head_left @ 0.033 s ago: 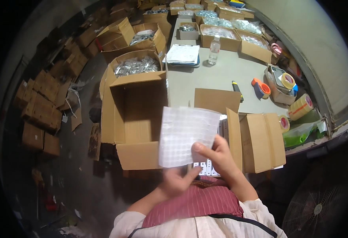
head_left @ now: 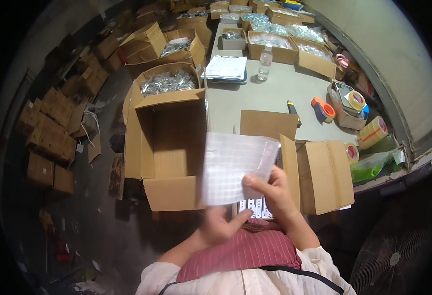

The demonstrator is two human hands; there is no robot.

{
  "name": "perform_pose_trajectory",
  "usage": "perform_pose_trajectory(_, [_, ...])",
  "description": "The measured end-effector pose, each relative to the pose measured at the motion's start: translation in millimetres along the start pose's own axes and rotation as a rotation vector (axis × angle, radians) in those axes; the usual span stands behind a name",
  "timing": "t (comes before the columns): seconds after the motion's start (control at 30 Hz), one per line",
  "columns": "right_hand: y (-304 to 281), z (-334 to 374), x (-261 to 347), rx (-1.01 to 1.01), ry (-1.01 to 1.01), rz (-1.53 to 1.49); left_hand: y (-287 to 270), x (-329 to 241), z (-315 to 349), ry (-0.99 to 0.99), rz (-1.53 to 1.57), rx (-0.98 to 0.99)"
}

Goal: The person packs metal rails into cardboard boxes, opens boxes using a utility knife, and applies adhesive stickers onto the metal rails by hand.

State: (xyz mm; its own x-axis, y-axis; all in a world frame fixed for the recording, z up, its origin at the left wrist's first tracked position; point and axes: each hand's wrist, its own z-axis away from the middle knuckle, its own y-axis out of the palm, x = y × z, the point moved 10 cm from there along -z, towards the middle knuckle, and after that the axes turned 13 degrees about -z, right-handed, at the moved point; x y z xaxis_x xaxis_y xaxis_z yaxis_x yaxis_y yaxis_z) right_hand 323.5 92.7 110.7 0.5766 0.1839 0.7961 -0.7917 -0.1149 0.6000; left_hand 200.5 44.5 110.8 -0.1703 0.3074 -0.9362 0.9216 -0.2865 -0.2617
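A whitish, translucent sheet [head_left: 233,164] with rows of round spots is held up in front of me. My right hand [head_left: 272,191] grips its lower right part, the thumb lying on the front face and the other fingers mostly behind. Just below the sheet's lower edge is my left hand [head_left: 218,225], partly blurred, with its thumb stretched apart from the fingers and nothing visible in it. White pieces with dark holes [head_left: 256,209] lie in an open carton right in front of me, partly covered by the sheet and hands. The carton's brown flap [head_left: 267,124] stands up behind the sheet.
Left of the sheet stands a large open cardboard box [head_left: 171,142]. A closed carton [head_left: 326,177] is at the right. The table [head_left: 270,101] bears a water bottle [head_left: 264,63], papers [head_left: 225,68], a cutter [head_left: 293,113] and a tape dispenser [head_left: 323,109]. A fan [head_left: 394,258] stands lower right.
The sheet has shifted slightly to the right and tilted a little in my right hand. My left hand has barely moved.
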Motion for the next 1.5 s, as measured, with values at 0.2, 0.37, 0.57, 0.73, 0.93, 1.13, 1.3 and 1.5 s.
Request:
perform_pose_trajectory(0.2, [-45, 3, 54, -0.057, -0.129, 0.116, -58, -20, -12, 0.087, -0.089, -0.176])
perform_pose_trajectory(0.37, [13, 7, 49, 0.448, -0.022, 0.810, -77, -41, -43, 0.099, -0.324, -0.170])
perform_pose_trajectory(0.57, [32, 7, 53, 0.468, -0.122, 0.804, -43, -25, -39, -0.049, -0.348, -0.012])
perform_pose_trajectory(0.73, [10, 9, 45, 0.292, -0.177, 0.680, -28, 9, -22, -0.351, 0.185, 0.002])
perform_pose_trajectory(0.93, [4, 11, 37, 0.191, -0.232, 0.647, -23, 16, -23, -0.344, 0.219, 0.122])
perform_pose_trajectory(1.13, [6, 14, 30, 0.214, -0.222, 0.677, -24, 30, -18, -0.415, 0.310, 0.030])
perform_pose_trajectory(1.3, [-20, 14, 23, 0.149, -0.165, 0.561, -37, 31, -15, -0.367, 0.298, -0.134])
perform_pose_trajectory(1.5, [-31, 20, 15, 0.025, -0.027, 0.397, -29, 31, -18, -0.369, 0.452, -0.107])
